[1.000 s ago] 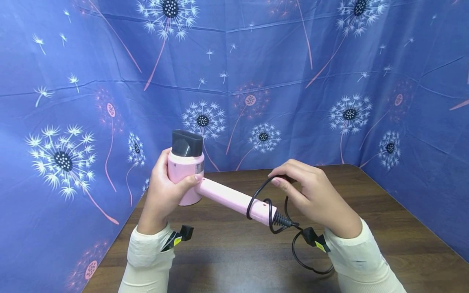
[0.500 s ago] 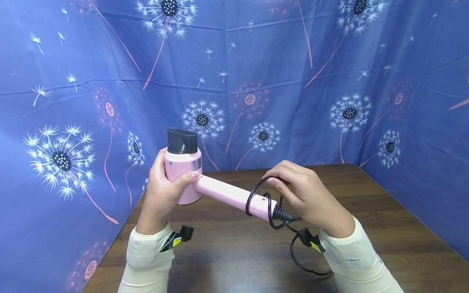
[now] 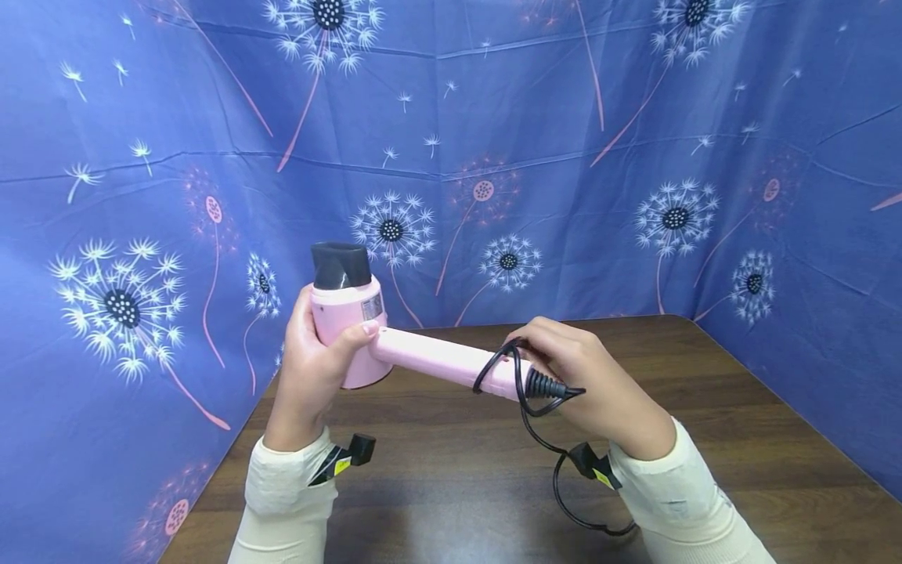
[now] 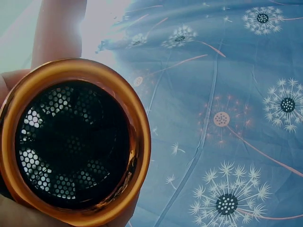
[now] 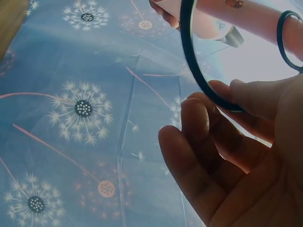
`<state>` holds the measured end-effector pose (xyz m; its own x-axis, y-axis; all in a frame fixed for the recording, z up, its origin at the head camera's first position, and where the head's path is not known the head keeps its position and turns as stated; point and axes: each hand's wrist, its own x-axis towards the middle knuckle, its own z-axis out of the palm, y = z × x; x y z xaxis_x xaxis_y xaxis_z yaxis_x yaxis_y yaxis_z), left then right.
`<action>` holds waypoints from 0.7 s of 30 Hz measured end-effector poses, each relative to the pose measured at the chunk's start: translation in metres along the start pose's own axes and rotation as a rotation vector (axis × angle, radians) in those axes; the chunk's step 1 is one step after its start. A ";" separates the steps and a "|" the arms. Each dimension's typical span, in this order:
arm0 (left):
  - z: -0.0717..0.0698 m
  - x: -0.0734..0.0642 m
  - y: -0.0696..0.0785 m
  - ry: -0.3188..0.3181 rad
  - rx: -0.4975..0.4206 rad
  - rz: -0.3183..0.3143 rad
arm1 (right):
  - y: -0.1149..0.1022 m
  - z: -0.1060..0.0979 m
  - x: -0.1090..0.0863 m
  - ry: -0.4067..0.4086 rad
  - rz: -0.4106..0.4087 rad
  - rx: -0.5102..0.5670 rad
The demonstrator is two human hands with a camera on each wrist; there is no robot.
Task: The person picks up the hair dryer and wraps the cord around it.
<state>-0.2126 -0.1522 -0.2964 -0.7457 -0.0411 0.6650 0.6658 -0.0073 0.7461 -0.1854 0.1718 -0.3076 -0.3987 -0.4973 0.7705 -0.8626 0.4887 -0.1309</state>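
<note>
My left hand grips the pink barrel of a hair dryer, thumb lying across its side near the handle. The black flat nozzle points upward. In the left wrist view, the copper-coloured ring surrounds the mesh air intake at its rear. The handle slants down to the right, with the black cord looped around its lower end. Beside that end, my right hand pinches a loop of cord between thumb and index finger. The pinched loop shows clearly in the right wrist view, other fingers loosely bent.
A brown wooden table lies below the hands. Blue dandelion-print cloth hangs behind it and along both sides. A loose stretch of cord dangles toward the right sleeve. Small black cameras are strapped at both wrists.
The hair dryer has shifted slightly left, and its handle end has risen. My right hand has moved left, bringing the pinched cord loop closer around the handle.
</note>
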 end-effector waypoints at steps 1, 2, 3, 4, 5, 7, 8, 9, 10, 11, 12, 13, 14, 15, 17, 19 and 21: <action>0.000 0.000 0.000 0.004 -0.002 0.008 | 0.000 0.001 0.000 -0.010 0.016 -0.007; 0.000 0.000 0.000 0.007 -0.005 0.015 | -0.001 0.002 0.000 -0.019 0.030 -0.012; 0.000 0.000 0.000 0.009 -0.009 0.021 | -0.001 0.003 -0.001 -0.024 0.037 -0.014; 0.000 0.000 0.000 0.013 -0.012 0.024 | -0.001 0.004 -0.001 -0.028 0.044 -0.022; 0.001 0.000 0.000 0.016 -0.016 0.026 | -0.001 0.005 -0.001 -0.032 0.050 -0.034; 0.001 0.000 0.001 0.020 -0.035 0.025 | -0.003 0.008 -0.001 -0.044 0.060 -0.048; 0.002 0.000 0.001 0.023 -0.040 0.022 | -0.004 0.010 -0.002 -0.052 0.073 -0.042; 0.002 0.000 0.001 0.027 -0.045 0.021 | -0.005 0.012 -0.002 -0.062 0.092 -0.031; 0.002 0.000 0.001 0.031 -0.050 0.020 | -0.006 0.015 -0.003 -0.076 0.114 -0.027; 0.003 0.000 0.001 0.035 -0.057 0.021 | -0.008 0.017 -0.003 -0.096 0.144 -0.018; 0.003 0.000 0.001 0.039 -0.063 0.020 | -0.009 0.019 -0.004 -0.117 0.176 -0.006; 0.003 0.000 0.001 0.044 -0.064 0.019 | -0.011 0.020 -0.004 -0.140 0.205 0.006; 0.003 0.000 0.001 0.050 -0.065 0.018 | -0.012 0.022 -0.005 -0.163 0.230 0.013; 0.002 0.000 0.001 0.056 -0.066 0.017 | -0.013 0.023 -0.005 -0.188 0.233 -0.003; 0.002 0.000 0.001 0.069 -0.071 0.014 | -0.015 0.024 -0.006 -0.240 0.220 -0.027; 0.002 0.001 0.001 0.083 -0.071 0.008 | -0.016 0.025 -0.006 -0.285 0.188 -0.046; 0.002 0.002 0.001 0.093 -0.081 0.001 | -0.018 0.025 -0.007 -0.328 0.170 -0.061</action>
<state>-0.2131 -0.1499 -0.2945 -0.7418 -0.1337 0.6571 0.6693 -0.0879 0.7377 -0.1753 0.1485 -0.3260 -0.6218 -0.6037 0.4989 -0.7591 0.6212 -0.1944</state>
